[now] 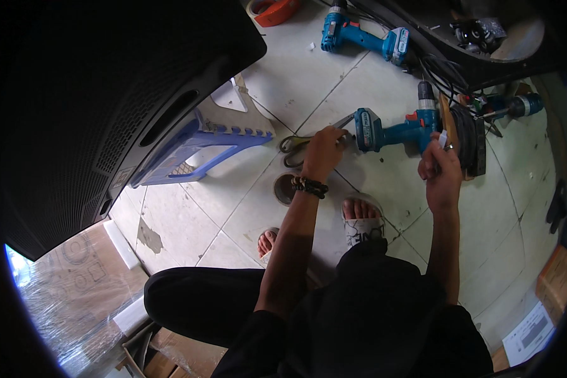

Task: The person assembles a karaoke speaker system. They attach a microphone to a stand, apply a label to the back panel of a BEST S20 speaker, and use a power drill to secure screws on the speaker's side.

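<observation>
My left hand [323, 153], a dark beaded bracelet at its wrist, hovers low over the floor with curled fingers. A pair of scissors [291, 145] with yellowish handles lies partly hidden behind it, the blades showing past my fingers. What those fingertips pinch, if anything, I cannot make out. My right hand [440, 169] is closed, pinching a small white piece [443, 138] between thumb and fingers. Just beyond it a teal cordless drill [397, 131] lies on its side, battery towards my left hand and black chuck pointing away. Below my left wrist stands a brown tape roll [285, 189].
Another teal drill [366, 41] lies farther off, and a third tool [516, 106] sits among cables at right. An orange tape roll [276, 11] is at the far edge. A blue-and-white plastic stool [233, 147] and large black appliance [138, 101] occupy the left, above a wrapped carton [85, 277].
</observation>
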Motion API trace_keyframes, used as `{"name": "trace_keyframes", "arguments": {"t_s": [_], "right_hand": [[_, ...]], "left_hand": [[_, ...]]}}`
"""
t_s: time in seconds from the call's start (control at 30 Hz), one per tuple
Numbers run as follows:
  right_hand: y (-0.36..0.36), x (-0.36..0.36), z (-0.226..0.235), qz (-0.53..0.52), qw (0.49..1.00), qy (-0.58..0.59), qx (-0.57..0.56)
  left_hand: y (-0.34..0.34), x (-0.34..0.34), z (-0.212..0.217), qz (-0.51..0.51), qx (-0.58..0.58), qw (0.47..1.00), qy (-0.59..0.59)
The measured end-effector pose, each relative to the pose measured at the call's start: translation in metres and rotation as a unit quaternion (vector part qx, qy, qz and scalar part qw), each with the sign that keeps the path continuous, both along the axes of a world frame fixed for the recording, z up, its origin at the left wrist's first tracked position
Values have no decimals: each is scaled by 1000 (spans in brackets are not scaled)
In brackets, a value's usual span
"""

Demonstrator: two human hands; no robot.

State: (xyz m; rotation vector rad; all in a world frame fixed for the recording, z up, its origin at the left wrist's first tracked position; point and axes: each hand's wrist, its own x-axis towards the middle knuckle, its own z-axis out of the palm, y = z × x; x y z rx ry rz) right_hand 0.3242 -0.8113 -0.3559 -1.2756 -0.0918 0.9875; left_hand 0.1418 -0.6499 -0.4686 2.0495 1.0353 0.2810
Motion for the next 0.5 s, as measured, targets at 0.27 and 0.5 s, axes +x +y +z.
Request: {"name": "trace_keyframes", "arguments": {"t_s": [0.27, 0.5], "right_hand": [[19, -16, -17, 96, 994, -35, -25], [41, -33, -4, 138, 988, -56, -35]], "left_hand": [[-18, 12, -18, 9, 78, 997, 8], [-23, 13, 55, 145, -251, 924, -248]]}}
